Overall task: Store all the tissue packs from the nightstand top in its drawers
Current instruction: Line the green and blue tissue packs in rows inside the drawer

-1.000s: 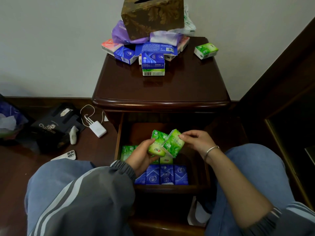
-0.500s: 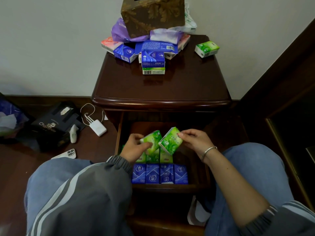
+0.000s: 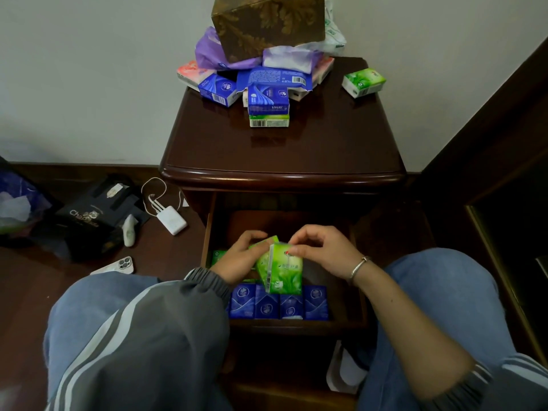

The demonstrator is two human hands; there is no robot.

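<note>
While the right hand (image 3: 323,253) pinches a green tissue pack (image 3: 281,272) over the drawer (image 3: 360,292), left hand (image 3: 240,258) grips another green pack (image 3: 264,242); blue pack (image 3: 268,99) on nightstand reads "Vinda".

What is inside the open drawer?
The drawer holds a row of blue tissue packs along the front. Behind them are green packs, mostly hidden by the hands: left hand, right hand, both on a green pack.
</note>
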